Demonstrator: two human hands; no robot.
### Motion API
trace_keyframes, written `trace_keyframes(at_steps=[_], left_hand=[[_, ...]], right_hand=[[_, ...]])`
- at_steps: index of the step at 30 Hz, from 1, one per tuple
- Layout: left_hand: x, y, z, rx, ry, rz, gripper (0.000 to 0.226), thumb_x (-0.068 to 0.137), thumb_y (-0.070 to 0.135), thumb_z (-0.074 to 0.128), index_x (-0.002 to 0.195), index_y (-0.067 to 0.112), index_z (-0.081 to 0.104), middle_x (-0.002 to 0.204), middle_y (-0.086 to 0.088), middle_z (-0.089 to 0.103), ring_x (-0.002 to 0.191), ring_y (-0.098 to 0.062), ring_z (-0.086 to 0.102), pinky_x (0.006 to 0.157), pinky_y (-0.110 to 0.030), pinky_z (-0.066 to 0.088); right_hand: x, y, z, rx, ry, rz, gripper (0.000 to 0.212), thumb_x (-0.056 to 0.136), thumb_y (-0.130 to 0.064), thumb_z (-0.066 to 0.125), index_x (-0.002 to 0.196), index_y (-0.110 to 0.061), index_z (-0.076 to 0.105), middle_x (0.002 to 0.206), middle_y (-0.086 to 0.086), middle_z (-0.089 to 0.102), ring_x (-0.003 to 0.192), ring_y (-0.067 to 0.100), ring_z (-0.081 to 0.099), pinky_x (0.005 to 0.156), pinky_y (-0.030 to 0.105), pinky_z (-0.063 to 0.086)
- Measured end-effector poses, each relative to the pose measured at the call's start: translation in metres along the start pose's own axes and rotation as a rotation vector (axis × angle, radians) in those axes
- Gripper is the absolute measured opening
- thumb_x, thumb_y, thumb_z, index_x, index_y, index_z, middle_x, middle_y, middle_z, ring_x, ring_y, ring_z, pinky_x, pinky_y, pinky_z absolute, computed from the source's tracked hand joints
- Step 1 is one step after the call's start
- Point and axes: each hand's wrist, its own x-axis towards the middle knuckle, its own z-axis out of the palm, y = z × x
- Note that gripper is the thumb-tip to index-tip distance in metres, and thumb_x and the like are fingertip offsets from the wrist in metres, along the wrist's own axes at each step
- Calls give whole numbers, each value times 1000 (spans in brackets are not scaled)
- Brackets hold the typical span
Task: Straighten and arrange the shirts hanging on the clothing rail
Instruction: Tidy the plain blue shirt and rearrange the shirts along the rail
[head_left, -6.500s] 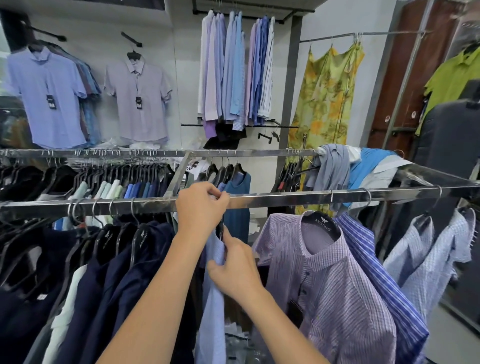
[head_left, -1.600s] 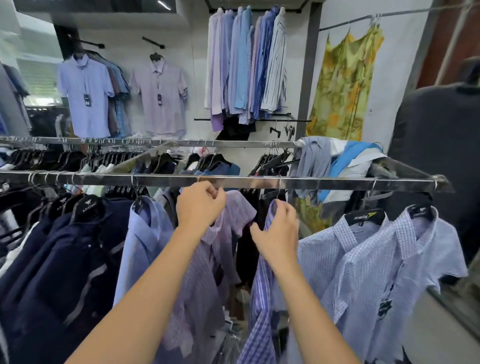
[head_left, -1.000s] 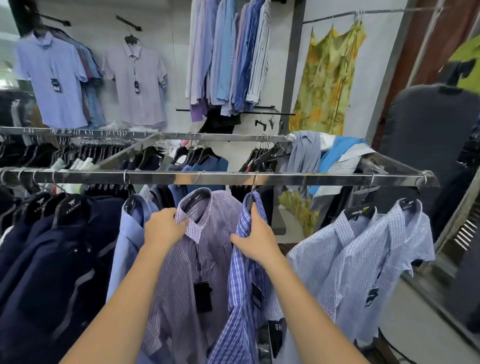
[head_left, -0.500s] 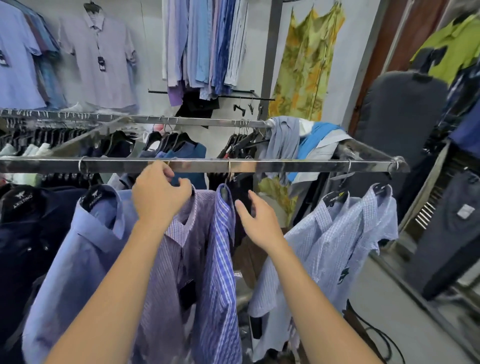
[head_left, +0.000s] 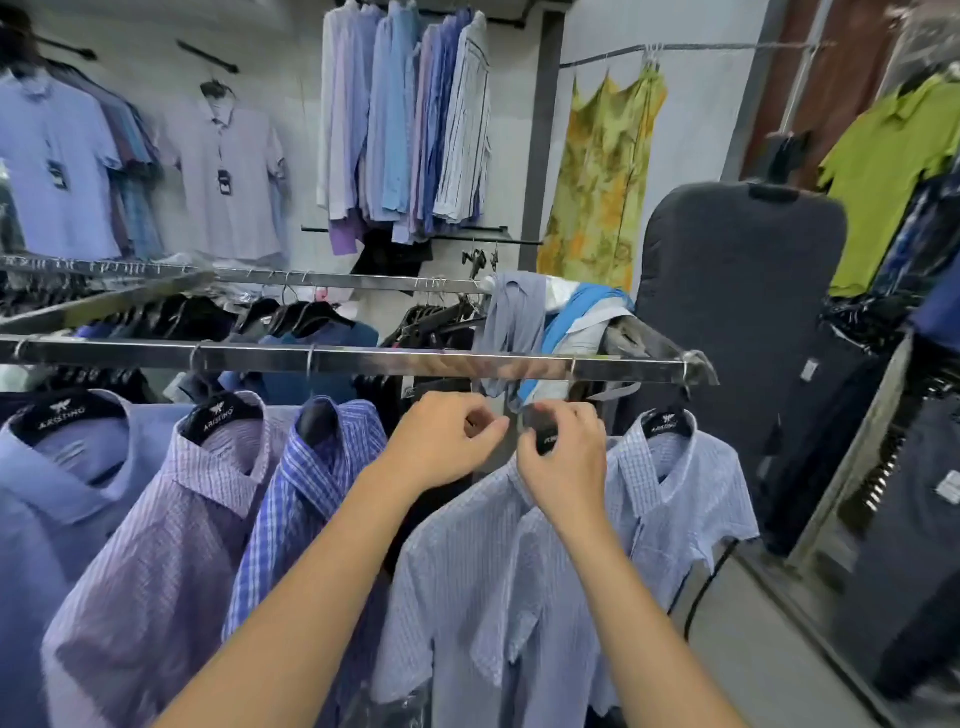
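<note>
Under the rail, both hands have left the purple shirt. The right hand now pinches the hanger of the check shirt. The left hand is curled, perhaps pinching the same shirt.

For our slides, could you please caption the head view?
Right hand grips a pale blue checked shirt's black hanger under the steel rail, left hand alongside.
</note>
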Motion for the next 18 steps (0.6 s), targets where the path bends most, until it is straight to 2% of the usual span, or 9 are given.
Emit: trace_keyframes(at_steps=[2, 3, 5, 7, 10, 12, 15, 18], left_hand=[[7, 8, 32, 19, -111, -83, 39, 87, 59, 54, 106, 29, 70, 102, 11, 72, 92, -9, 66, 84, -35, 57], [9, 14, 46, 34, -152, -114, 45, 87, 60, 54, 115, 27, 67, 109, 7, 71, 96, -13, 66, 86, -38, 56], [13, 25, 68, 67, -215, -163, 54, 85, 62, 59, 125, 26, 60, 111, 3, 69, 95, -17, 65, 84, -39, 56], [18, 34, 83, 132, -255, -221, 58, 83, 59, 64, 130, 26, 55, 115, 1, 67, 100, -22, 64, 84, -39, 55], [24, 41, 94, 228, -218, -267, 43, 88, 44, 68, 126, 26, 56, 114, -5, 66, 104, -29, 62, 85, -39, 53], [23, 41, 97, 261, -180, -290, 37, 89, 40, 68, 121, 27, 58, 112, -6, 67, 104, -30, 61, 84, -38, 52], [18, 35, 93, 284, -143, -342, 34, 87, 39, 69, 117, 26, 59, 109, -4, 67, 100, -29, 62, 82, -37, 52], [15, 26, 82, 300, -110, -377, 32, 87, 37, 69, 115, 26, 59, 106, -3, 68, 98, -29, 63, 81, -39, 54]], right_hand=[[6, 19, -20, 8, 106, 21, 30, 79, -19, 69, 108, -18, 64, 111, 0, 50, 107, 25, 50, 87, 34, 45], [8, 30, -29, 1, 143, 58, 35, 78, -21, 71, 111, -17, 61, 116, 3, 49, 109, 27, 48, 88, 36, 44], [13, 52, -46, -36, 180, 141, 52, 76, -29, 75, 122, -15, 54, 128, 8, 44, 118, 31, 43, 93, 44, 46], [21, 73, -64, -80, 155, 223, 79, 75, -42, 79, 140, -14, 42, 143, 10, 33, 129, 33, 36, 98, 51, 47], [36, 100, -85, -109, -9, 339, 116, 74, -57, 79, 158, -14, 13, 163, 8, 8, 147, 33, 17, 109, 54, 40], [41, 112, -92, -106, -115, 372, 123, 74, -58, 79, 160, -17, 2, 167, 4, 0, 153, 32, 8, 115, 56, 32], [44, 126, -93, -111, -258, 354, 124, 73, -61, 78, 161, -24, -3, 169, 1, -3, 154, 33, 3, 120, 54, 20], [46, 131, -90, -37, -307, 325, 126, 68, -69, 78, 160, -32, 1, 168, -7, -4, 154, 32, 5, 119, 55, 22]])
